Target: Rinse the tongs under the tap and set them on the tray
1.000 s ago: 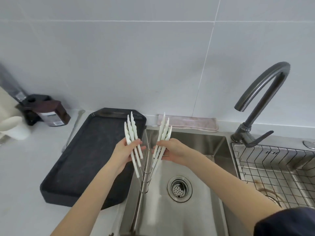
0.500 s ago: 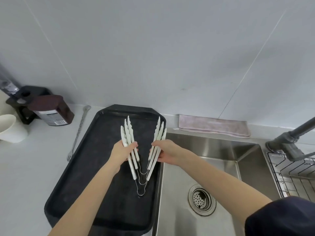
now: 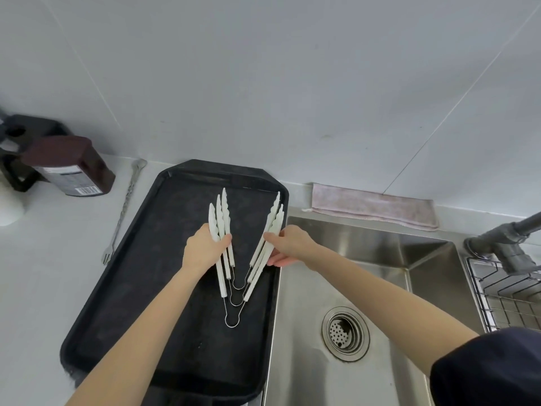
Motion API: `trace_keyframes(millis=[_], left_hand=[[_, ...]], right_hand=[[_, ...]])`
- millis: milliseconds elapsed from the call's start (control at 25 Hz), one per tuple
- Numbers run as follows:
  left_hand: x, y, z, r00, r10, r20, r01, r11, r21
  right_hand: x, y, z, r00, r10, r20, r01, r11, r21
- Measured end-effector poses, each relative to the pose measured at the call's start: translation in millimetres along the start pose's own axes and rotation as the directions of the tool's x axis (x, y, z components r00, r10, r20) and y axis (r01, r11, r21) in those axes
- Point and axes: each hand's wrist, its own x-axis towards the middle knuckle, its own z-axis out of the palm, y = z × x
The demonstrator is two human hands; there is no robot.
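Note:
Three white tongs (image 3: 223, 213) with thin wire loops at their hinged ends are bunched together and spread into a V over the black tray (image 3: 140, 276). My left hand (image 3: 205, 249) grips their left arms, my right hand (image 3: 288, 244) grips their right arms. The tips point toward the wall, and the wire loops lie low over the tray's middle; I cannot tell whether they touch it. The dark tap (image 3: 509, 238) stands at the far right, partly out of view, with no water visible.
A steel sink (image 3: 380, 288) with a round drain (image 3: 345, 334) lies right of the tray. A wire rack (image 3: 509, 294) sits at the far right. A pink cloth (image 3: 371, 209) lies behind the sink. A long metal fork (image 3: 123, 212) and a brown container (image 3: 67, 165) are left of the tray.
Both hands carried the tongs leftward from above the sink to over the tray and lowered them. The view swung left, so the tap now sits at the right edge.

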Motion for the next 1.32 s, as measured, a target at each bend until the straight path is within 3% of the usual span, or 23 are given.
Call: trace_keyframes(millis=[160,320,440,560,680,1000,1320], left_hand=[[-3.1,-1.6,0.7,1.0,0.014,-0.008,-0.014,1.0,-0.001],[-9.4,-8.3,0.2,0.999,0.025,-0.037,-0.027,0.998,-0.054],[-25.7,-21.1,1.6,0.97,0.186,-0.158,-0.168,0.979,0.118],[-42.8,-33.4,10.8,0.921,0.381,-0.079,-0.325,0.865,0.383],[-37.2,-39.7,19.4,0.922,0.386,0.015,-0.34,0.793,0.506],[-9.7,-33.2,19.5,0.916,0.402,-0.001,-0.337,0.77,0.541],[-16.4,-6.5,5.9,0.955,0.295,0.026,-0.257,0.781,0.569]], right_hand=[[-4.6,2.8,3.0,0.996,-0.073,-0.06,0.063,0.987,-0.148],[-7.1,3.1,8.0,0.966,-0.151,-0.209,0.065,0.926,-0.372],[-16.2,13.8,12.0,0.899,-0.343,-0.27,0.174,0.848,-0.5],[-19.7,37.9,25.8,0.797,-0.577,-0.179,0.285,0.619,-0.732],[-8.2,49.3,34.7,0.829,-0.555,-0.073,0.277,0.52,-0.808],[15.4,39.7,25.9,0.836,-0.545,-0.071,0.273,0.525,-0.806],[0.4,32.8,9.0,0.847,-0.529,-0.055,0.288,0.543,-0.788]])
